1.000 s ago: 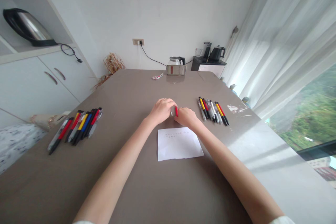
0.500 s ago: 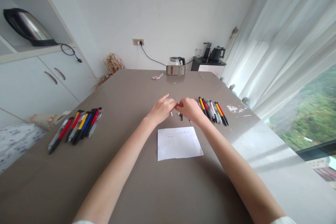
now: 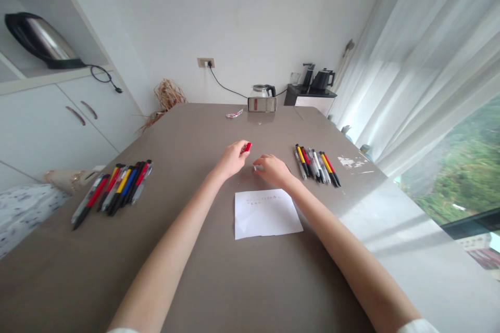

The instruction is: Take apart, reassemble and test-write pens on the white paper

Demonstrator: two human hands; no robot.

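While the left hand (image 3: pixel 233 158) pinches the red piece (image 3: pixel 248 146), the right hand (image 3: pixel 272 170) bends over the white piece (image 3: pixel 255 167)

As we look down the table (image 3: pixel 211 281), that red piece pokes out from the left fingertips, snug between thumb and fingers, a touch farther off than the right hand and apart from it. Over to the right: fingers curled, thumb and fingertips about the little white piece, and whether they grip it or merely hover, I cannot tell! So the step in hand looks like handling small parts, one hand to each, just beyond the far edge of the paper (image 3: pixel 269 218). What does the next move call for? A steady left hand, I'd say, and a neat fingertip pinch on the right, because anything so small could slip away. No wide reach needed: both pieces sit mid-table, between the left pens (image 3: pixel 122 187) and the right pens (image 3: pixel 316 164), neither group being touched. Near side of the hands, the paper lies flat, its writing too faint to read, the right forearm passing close along its edge.
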